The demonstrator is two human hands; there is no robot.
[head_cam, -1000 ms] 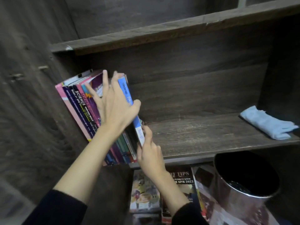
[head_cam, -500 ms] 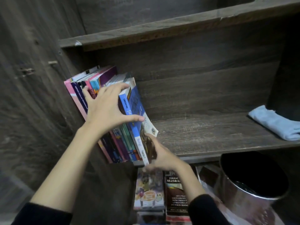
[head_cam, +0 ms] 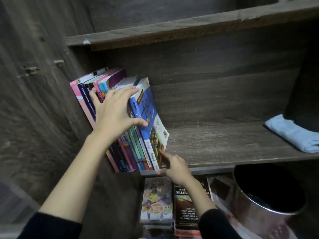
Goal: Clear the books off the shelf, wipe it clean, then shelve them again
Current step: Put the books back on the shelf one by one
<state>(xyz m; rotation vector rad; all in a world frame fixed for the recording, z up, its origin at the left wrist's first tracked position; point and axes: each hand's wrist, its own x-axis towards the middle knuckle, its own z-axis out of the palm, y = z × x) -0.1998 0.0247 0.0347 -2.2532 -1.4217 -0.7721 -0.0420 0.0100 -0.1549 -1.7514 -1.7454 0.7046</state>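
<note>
A row of books (head_cam: pixel 134 149) leans left against the side wall at the left end of the wooden shelf (head_cam: pixel 215 145). The rightmost one is a blue book (head_cam: pixel 146 107) whose cover faces right. My left hand (head_cam: pixel 114 111) lies spread over the spines. Its fingertips reach the top of the blue book and its thumb presses on that book's cover. My right hand (head_cam: pixel 174 166) is at the shelf's front edge, and its index finger touches the blue book's lower corner. A folded light blue cloth (head_cam: pixel 293 135) lies at the shelf's right end.
Another wooden shelf (head_cam: pixel 189 30) runs above. Below the shelf lie more books (head_cam: pixel 157 204), one of them dark with red and white lettering (head_cam: pixel 186 209). A shiny metal bin (head_cam: pixel 259 213) with a dark inside stands at the lower right.
The blue book has been set in at the row's right end and pushed against the others. My left hand has flattened over the spines. My right hand has slid down to the book's lower corner.
</note>
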